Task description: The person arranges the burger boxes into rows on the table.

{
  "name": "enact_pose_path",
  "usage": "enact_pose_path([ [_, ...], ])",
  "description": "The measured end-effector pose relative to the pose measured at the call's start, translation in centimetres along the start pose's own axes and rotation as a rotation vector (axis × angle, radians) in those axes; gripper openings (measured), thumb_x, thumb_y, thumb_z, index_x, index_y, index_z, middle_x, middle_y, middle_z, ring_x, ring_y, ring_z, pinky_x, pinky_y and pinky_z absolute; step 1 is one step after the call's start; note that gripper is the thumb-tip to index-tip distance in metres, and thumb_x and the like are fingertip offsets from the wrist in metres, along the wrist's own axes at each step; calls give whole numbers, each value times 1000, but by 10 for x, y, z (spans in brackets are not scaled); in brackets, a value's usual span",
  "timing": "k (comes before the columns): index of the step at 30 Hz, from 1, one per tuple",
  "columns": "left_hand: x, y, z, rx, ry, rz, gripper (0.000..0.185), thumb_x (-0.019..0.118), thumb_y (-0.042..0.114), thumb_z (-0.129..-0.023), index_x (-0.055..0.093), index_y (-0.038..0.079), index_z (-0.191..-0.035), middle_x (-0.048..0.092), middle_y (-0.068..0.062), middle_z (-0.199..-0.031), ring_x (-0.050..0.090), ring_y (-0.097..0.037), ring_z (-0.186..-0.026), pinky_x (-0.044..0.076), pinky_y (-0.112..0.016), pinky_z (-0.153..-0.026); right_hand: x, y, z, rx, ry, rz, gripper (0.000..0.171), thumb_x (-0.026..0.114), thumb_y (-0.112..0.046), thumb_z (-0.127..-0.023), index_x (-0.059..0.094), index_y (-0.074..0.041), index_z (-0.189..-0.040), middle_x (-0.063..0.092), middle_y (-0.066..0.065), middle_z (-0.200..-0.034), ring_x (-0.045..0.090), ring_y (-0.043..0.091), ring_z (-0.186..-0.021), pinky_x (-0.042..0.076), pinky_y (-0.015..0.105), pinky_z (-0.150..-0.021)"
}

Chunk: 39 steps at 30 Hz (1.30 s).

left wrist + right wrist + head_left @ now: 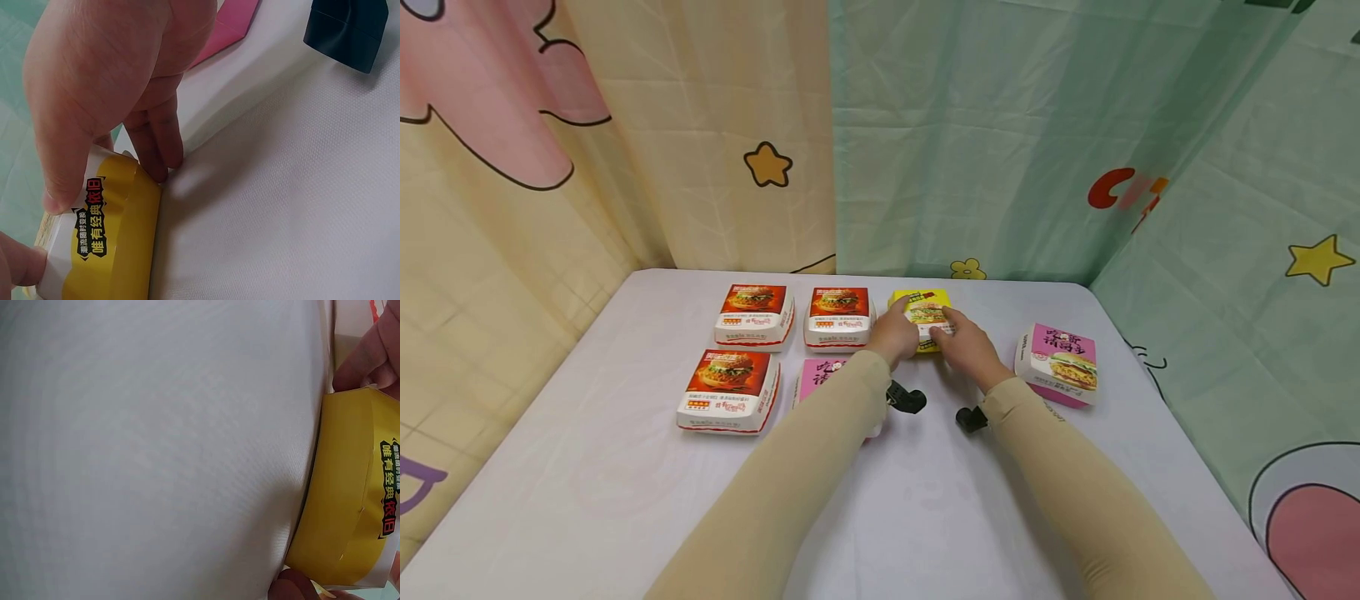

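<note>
1. Left hand (892, 335) grips the yellow box (922, 315) on its left side, fingers curled round the edge.
2. Right hand (967, 345) clasps the opposite side, so the box is steadied between both.
3. The box sits at the table's (625, 467) far edge, ending a row of red boxes (838, 317).
4. A pink box (1057, 364) lies apart, right.

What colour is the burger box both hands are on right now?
Yellow, with a white band and black label on its side: the yellow burger box. Clearest in the right wrist view.
</note>
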State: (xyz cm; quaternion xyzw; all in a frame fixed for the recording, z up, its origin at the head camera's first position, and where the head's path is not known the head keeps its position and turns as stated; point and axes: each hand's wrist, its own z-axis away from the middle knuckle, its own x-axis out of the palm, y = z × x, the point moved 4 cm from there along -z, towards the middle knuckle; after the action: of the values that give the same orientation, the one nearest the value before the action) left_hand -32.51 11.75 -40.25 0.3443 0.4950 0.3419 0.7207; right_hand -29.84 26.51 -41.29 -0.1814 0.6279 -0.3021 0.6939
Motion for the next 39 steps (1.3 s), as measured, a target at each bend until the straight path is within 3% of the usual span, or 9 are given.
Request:
enact_pose_path([
  [14, 0, -1, 1, -20, -15, 8, 67, 47, 13, -106, 30, 35, -167, 44, -11, -164, 50, -31, -130, 48, -44, -106, -1, -1, 3, 3, 1, -18, 68, 52, -42, -108, 30, -18, -167, 36, 14, -170, 35, 37, -156, 27, 56, -128],
  [25, 0, -1, 3, 3, -4, 14, 68, 47, 11, -105, 31, 34, -167, 43, -13, -165, 49, -32, -131, 46, -45, -107, 0, -2, 5, 13, -9, -30, 68, 52, -43, -109, 28, -19, -168, 35, 13, -171, 36, 36, -155, 27, 56, -129],
  [39, -1, -1, 3, -3, -13, 12, 67, 47, 13, -106, 30, 34, -167, 44, -13, -164, 50, -32, -130, 48, -42, -99, 0, -2, 6, -8, 11, -18, 68, 52, -42, -108, 30, -18, -167, 37, 15, -170, 36, 38, -155, 28, 57, -128],
])
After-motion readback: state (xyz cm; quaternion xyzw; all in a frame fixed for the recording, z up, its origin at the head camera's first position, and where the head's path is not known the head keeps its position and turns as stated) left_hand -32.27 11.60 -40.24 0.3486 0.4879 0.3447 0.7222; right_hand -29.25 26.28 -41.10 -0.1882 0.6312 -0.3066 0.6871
